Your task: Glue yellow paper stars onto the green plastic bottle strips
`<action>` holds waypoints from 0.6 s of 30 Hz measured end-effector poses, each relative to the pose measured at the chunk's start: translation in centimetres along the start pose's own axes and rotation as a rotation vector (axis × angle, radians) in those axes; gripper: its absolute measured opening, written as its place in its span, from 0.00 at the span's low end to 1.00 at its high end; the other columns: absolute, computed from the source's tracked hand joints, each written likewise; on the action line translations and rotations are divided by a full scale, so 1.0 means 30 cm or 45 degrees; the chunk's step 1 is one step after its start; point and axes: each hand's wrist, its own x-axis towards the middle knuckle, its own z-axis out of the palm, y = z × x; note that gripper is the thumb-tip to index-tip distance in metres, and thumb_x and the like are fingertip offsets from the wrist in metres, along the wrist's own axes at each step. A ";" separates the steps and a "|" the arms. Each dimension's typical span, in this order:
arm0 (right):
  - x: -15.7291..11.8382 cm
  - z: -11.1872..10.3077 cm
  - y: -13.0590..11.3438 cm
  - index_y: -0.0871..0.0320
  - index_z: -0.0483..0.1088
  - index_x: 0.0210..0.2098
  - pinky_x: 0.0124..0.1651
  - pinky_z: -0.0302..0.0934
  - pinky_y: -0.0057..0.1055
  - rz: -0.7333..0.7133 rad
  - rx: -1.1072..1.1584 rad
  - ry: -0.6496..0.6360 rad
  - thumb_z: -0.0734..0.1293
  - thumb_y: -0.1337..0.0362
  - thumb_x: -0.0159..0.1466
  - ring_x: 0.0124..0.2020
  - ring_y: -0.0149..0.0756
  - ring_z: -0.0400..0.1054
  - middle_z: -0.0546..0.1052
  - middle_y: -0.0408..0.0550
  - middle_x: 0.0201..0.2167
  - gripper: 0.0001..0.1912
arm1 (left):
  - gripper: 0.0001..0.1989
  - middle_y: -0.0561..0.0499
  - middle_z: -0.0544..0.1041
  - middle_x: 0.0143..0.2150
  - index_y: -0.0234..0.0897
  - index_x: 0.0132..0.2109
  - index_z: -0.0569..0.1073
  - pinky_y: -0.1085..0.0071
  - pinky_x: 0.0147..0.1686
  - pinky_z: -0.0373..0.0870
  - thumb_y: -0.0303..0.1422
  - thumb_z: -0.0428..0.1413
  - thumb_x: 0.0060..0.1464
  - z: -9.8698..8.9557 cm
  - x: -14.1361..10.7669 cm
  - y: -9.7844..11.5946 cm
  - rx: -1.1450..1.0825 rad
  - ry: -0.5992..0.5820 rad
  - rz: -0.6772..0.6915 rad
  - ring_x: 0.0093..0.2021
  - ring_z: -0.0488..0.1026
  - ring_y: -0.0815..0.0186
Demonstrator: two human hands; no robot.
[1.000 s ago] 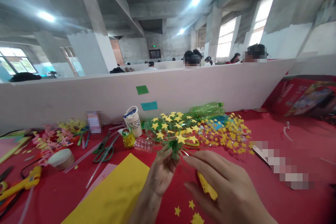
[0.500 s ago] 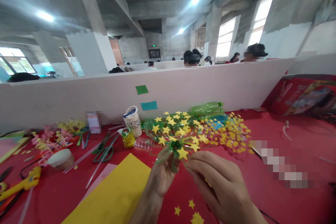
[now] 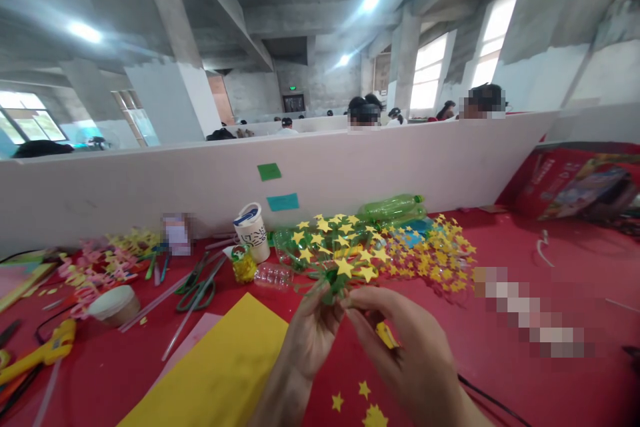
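Observation:
My left hand (image 3: 313, 333) is closed on the green base of a plastic piece (image 3: 331, 283) whose thin strips fan out with yellow paper stars at their ends. Close to that base, my right hand (image 3: 407, 340) has thumb and forefinger pinched together, and what is between the tips is too small to name. Some yellow paper (image 3: 387, 335) shows within the right hand's curled fingers. Below the hands, loose yellow stars (image 3: 364, 389) lie on the red tabletop. A starred bunch (image 3: 440, 253) stands behind to the right.
Yellow paper (image 3: 215, 367) lies left of my hands. Beyond it are scissors (image 3: 203, 287), a white cup (image 3: 253, 232), green bottles (image 3: 393, 209) and a small tub (image 3: 115, 307). A yellow glue gun (image 3: 57, 347) is far left. A white partition (image 3: 400, 160) closes the back; people's heads show beyond.
The starred piece has tilted, its stars now facing more away. My right hand has moved slightly left, its fingertips nearer the green base, and yellow paper shows more clearly in its fingers.

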 end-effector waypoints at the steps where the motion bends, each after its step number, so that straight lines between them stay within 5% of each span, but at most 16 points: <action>1: 0.000 0.001 0.000 0.56 0.67 0.39 0.31 0.65 0.23 -0.018 -0.015 0.006 0.63 0.72 0.60 0.27 0.27 0.70 0.76 0.42 0.31 0.09 | 0.03 0.50 0.76 0.30 0.31 0.34 0.73 0.77 0.33 0.71 0.23 0.56 0.50 0.000 0.001 0.000 -0.007 0.003 -0.001 0.30 0.73 0.71; 18: -0.004 0.004 0.004 0.58 0.68 0.41 0.35 0.67 0.20 -0.033 -0.077 0.073 0.64 0.72 0.59 0.31 0.27 0.72 0.77 0.43 0.33 0.10 | 0.07 0.48 0.78 0.34 0.30 0.39 0.74 0.77 0.33 0.72 0.23 0.55 0.50 -0.017 0.012 0.003 -0.029 -0.007 0.025 0.32 0.74 0.71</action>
